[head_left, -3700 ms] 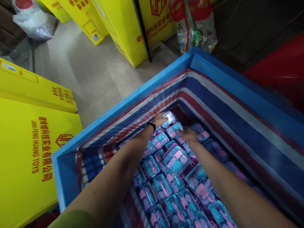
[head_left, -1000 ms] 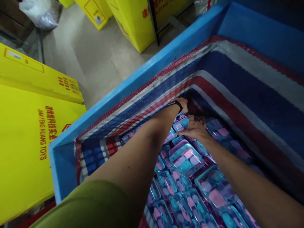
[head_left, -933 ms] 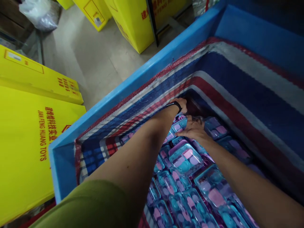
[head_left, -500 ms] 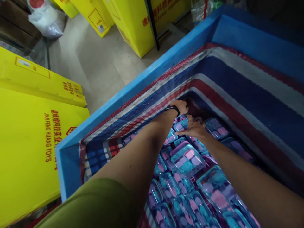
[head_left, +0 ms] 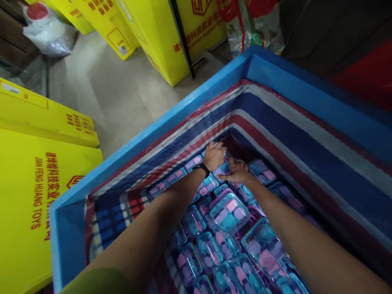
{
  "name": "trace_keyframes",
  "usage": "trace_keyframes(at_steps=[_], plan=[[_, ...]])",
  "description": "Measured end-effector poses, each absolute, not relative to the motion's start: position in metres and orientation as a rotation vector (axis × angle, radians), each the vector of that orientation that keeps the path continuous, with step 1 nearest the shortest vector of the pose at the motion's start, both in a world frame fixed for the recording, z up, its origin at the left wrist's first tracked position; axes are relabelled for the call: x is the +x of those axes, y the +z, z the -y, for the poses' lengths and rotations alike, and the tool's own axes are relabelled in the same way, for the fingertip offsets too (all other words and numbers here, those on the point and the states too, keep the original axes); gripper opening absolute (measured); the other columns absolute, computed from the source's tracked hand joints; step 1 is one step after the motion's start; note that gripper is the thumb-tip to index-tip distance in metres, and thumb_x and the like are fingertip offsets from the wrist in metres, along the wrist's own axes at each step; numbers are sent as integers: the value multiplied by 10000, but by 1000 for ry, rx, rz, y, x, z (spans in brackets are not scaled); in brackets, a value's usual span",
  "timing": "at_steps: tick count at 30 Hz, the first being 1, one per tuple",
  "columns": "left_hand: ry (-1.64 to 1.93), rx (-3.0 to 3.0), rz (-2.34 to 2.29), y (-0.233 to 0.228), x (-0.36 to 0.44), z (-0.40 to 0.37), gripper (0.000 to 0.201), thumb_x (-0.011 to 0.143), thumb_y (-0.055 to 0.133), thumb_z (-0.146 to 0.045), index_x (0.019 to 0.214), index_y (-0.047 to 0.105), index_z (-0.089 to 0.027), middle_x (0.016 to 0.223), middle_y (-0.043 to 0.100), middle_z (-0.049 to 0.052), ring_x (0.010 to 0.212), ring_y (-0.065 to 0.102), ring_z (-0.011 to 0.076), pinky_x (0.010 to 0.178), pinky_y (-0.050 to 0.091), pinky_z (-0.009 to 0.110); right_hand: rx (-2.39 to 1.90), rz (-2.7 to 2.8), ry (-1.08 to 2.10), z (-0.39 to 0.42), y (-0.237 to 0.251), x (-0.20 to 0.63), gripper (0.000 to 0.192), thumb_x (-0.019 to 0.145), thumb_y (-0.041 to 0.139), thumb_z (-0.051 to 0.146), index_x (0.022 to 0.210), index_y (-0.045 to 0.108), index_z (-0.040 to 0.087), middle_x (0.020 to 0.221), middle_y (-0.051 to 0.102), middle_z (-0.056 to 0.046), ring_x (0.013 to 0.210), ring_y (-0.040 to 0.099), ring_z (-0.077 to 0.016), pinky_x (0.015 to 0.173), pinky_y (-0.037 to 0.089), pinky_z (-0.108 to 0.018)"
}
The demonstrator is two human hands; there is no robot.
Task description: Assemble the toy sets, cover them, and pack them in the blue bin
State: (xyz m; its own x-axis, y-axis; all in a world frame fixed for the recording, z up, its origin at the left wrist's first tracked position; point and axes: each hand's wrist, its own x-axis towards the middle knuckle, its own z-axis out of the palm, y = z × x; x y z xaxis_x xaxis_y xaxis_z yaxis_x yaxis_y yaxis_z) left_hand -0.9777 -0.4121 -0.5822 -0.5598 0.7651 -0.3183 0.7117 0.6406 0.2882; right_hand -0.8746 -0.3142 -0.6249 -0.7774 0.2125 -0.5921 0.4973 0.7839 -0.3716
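— Where are the person's arms?
— Both reach forward and down, bare from the elbow, converging near the centre of the view. The left arm shows a green sleeve at the bottom edge.
— And the hands?
— The left hand (head_left: 214,154) is palm down, fingers curled forward, with a black band on its wrist. The right hand (head_left: 236,172) lies just beside it, palm down, fingers pointing left toward the left hand. Whether either grips anything cannot be told.

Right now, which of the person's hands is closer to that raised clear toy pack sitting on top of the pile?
The right. The right hand is just beyond the raised pack; the left hand reaches further, into the bin's far corner.
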Motion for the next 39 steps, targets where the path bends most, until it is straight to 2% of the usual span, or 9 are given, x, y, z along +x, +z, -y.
trace_keyframes(at_steps=[6, 10, 13, 17, 20, 27, 32, 35, 39], plan=[[230, 1147, -2427, -567, -981, 407, 333, 1056, 457, -211, 1334, 640, -197, 1530, 542, 83, 1398, 436, 269, 1188, 326, 407, 587, -2569, -814, 323, -606, -868, 996, 754, 706, 722, 1492, 478, 92, 1353, 650, -278, 1397, 505, -423, 1151, 345, -573], [302, 1010, -2543, -542, -963, 430, 465, 1062, 429, -243, 1523, 458, -186, 1653, 378, 135, 1513, 345, 295, 1255, 272, 510, 723, -2735, -894, 329, -568, -811, 771, 960, 459, 570, 1489, 441, 10, 1440, 578, -307, 1403, 512, -367, 1164, 366, -524], [338, 907, -2567, -509, -926, 482, 452, 1031, 449, -203, 1479, 504, -173, 1630, 411, 143, 1533, 338, 281, 1257, 301, 509, 907, -2823, -984, 326, -541, -738, 651, 1001, 316, 532, 1441, 510, 92, 1413, 620, -250, 1343, 562, -355, 1132, 411, -551], [520, 681, -2489, -453, -846, 571, 403, 987, 493, -237, 1370, 611, -189, 1514, 550, 145, 1449, 469, 303, 1197, 407, 517, 1361, -2680, -1289, 327, -519, -670, 682, 940, 396, 678, 1305, 637, 155, 1320, 682, -216, 1279, 600, -369, 1110, 436, -566], [678, 433, -2347, -424, -773, 611, 377, 982, 495, -304, 1307, 647, -188, 1324, 677, 146, 1277, 619, 296, 1106, 503, 490, 1407, -2515, -1327, 339, -521, -658, 747, 938, 307, 700, 1290, 654, 139, 1301, 692, -219, 1265, 615, -350, 1102, 449, -549], [646, 258, -1927, -419, -679, 588, 403, 906, 532, -182, 1292, 650, -175, 1305, 673, 134, 1252, 626, 259, 1102, 497, 404, 1394, -2416, -1179, 355, -534, -642, 754, 961, 229, 627, 1387, 573, 108, 1254, 698, -242, 1142, 679, -344, 942, 555, -521], [639, 371, -1896, -403, -704, 566, 378, 918, 520, -181, 1267, 660, -214, 1298, 666, 96, 1239, 590, 262, 1104, 472, 398, 1029, -2597, -1132, 369, -504, -663, 698, 869, 503, 390, 1526, 453, 162, 1574, 486, -186, 1398, 498, -365, 1133, 404, -567], [548, 338, -1934, -394, -719, 559, 399, 941, 466, -148, 1293, 652, -170, 1334, 646, 114, 1277, 553, 285, 1152, 419, 425, 462, -2696, -802, 374, -488, -703, 816, 799, 501, 95, 1584, 398, 292, 1700, 305, -99, 1455, 438, -368, 1168, 312, -640], [521, 331, -1900, -390, -722, 554, 398, 937, 460, -125, 1282, 656, -156, 1331, 640, 122, 1272, 553, 290, 1142, 424, 428, -73, -2583, -482, 363, -481, -755, 869, 735, 438, -76, 1527, 497, 276, 1610, 466, -129, 1463, 452, -325, 1190, 294, -615]])
